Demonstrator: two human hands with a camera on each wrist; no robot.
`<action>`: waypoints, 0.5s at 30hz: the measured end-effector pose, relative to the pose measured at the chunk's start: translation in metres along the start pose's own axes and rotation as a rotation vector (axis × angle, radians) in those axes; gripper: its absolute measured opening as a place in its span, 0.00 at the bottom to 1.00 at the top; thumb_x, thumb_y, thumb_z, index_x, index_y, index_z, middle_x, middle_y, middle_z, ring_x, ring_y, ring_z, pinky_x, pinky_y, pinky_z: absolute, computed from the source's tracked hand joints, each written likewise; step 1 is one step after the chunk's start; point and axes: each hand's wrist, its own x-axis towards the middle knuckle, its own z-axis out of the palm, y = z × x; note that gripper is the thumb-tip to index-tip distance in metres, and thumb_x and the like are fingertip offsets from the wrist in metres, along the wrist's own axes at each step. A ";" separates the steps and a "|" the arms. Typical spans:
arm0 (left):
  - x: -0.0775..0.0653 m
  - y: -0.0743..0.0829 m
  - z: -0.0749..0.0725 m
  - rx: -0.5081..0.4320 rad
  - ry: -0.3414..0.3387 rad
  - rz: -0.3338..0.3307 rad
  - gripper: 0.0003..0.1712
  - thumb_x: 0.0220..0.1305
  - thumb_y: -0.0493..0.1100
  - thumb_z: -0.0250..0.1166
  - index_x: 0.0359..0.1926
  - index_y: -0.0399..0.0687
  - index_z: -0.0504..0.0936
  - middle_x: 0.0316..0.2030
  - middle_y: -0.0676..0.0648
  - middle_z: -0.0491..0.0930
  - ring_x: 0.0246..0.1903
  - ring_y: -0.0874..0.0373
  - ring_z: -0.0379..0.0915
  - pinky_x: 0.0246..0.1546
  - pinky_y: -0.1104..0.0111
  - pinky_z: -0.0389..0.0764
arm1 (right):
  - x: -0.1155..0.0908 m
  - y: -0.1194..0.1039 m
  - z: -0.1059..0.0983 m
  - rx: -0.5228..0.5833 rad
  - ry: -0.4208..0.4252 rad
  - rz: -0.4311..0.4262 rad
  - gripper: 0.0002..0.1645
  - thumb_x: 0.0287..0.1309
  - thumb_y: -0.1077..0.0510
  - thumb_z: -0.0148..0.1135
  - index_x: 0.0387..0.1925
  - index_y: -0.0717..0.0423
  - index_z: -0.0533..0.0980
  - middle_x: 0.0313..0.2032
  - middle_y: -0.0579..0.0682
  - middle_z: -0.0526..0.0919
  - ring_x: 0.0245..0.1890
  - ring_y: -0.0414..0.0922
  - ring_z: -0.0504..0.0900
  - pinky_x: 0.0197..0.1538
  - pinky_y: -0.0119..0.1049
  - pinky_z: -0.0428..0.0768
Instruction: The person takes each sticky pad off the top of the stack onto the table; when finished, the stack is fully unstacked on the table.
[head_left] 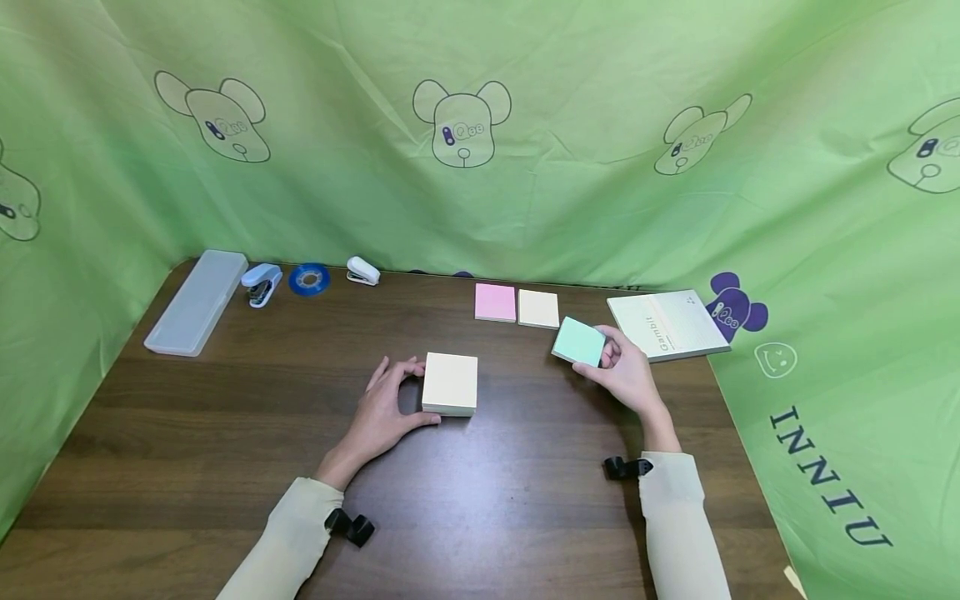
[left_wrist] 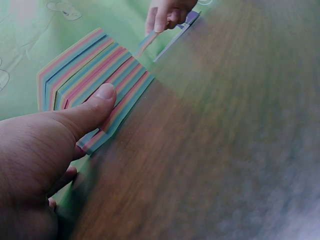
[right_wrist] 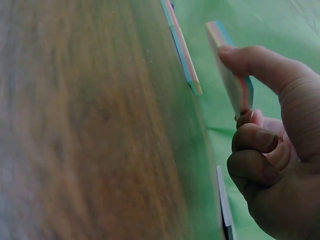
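My left hand [head_left: 382, 408] grips a thick stack of sticky notes [head_left: 450, 381] from its left side, thumb along the near face and fingers behind. The stack's top is cream; in the left wrist view its sides show pink, blue and yellow stripes, with the thumb [left_wrist: 97, 102] across them. At the right, my right hand [head_left: 624, 367] pinches a thin sticky note pad [head_left: 579, 342] with a mint-green top between thumb and fingers. The right wrist view shows this pad [right_wrist: 245, 92] tilted, its edge striped. The other fingers [right_wrist: 252, 150] curl beneath the thumb.
Along the back edge lie a pink pad [head_left: 495, 302] and a cream pad [head_left: 538, 308]. A white notebook [head_left: 667, 323] lies right of my right hand. Back left are a translucent case [head_left: 198, 304], a blue stapler [head_left: 261, 283], blue tape [head_left: 309, 280] and a white stapler [head_left: 363, 271].
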 end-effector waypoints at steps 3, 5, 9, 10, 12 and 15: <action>0.000 -0.001 0.000 -0.002 0.003 0.005 0.43 0.50 0.44 0.92 0.62 0.38 0.77 0.67 0.37 0.82 0.78 0.40 0.70 0.89 0.46 0.44 | 0.001 0.004 -0.001 -0.005 0.000 0.020 0.45 0.54 0.61 0.87 0.69 0.66 0.75 0.32 0.53 0.71 0.28 0.34 0.69 0.32 0.25 0.68; 0.000 -0.001 0.001 0.002 0.003 0.006 0.43 0.50 0.44 0.92 0.62 0.38 0.77 0.66 0.37 0.83 0.78 0.40 0.70 0.89 0.46 0.44 | 0.002 0.007 -0.001 -0.024 -0.001 0.035 0.44 0.55 0.60 0.87 0.69 0.65 0.75 0.33 0.52 0.71 0.28 0.34 0.69 0.31 0.25 0.68; 0.000 -0.002 0.001 0.011 0.004 0.005 0.44 0.50 0.45 0.92 0.62 0.39 0.77 0.65 0.37 0.83 0.78 0.40 0.70 0.89 0.46 0.45 | 0.003 0.011 -0.001 -0.095 -0.002 0.048 0.45 0.55 0.58 0.87 0.70 0.65 0.74 0.32 0.50 0.72 0.28 0.36 0.69 0.31 0.27 0.68; 0.000 -0.002 0.001 0.013 0.003 0.004 0.44 0.50 0.45 0.92 0.62 0.39 0.77 0.65 0.38 0.83 0.78 0.40 0.70 0.89 0.47 0.45 | 0.004 0.012 -0.001 -0.119 -0.001 0.044 0.46 0.54 0.57 0.87 0.70 0.65 0.74 0.32 0.50 0.72 0.28 0.37 0.69 0.32 0.28 0.68; 0.000 -0.002 0.001 0.014 0.003 0.004 0.44 0.50 0.45 0.92 0.62 0.39 0.77 0.66 0.38 0.83 0.78 0.40 0.70 0.89 0.47 0.45 | 0.006 0.013 -0.002 -0.163 -0.002 0.031 0.47 0.54 0.57 0.87 0.71 0.65 0.74 0.31 0.49 0.73 0.28 0.40 0.70 0.32 0.30 0.68; 0.000 -0.001 0.001 0.014 0.003 0.002 0.44 0.49 0.45 0.92 0.62 0.39 0.77 0.66 0.38 0.83 0.78 0.40 0.70 0.89 0.47 0.45 | 0.011 0.015 -0.003 -0.222 -0.005 0.010 0.46 0.54 0.56 0.87 0.71 0.65 0.74 0.30 0.49 0.74 0.29 0.43 0.70 0.33 0.32 0.69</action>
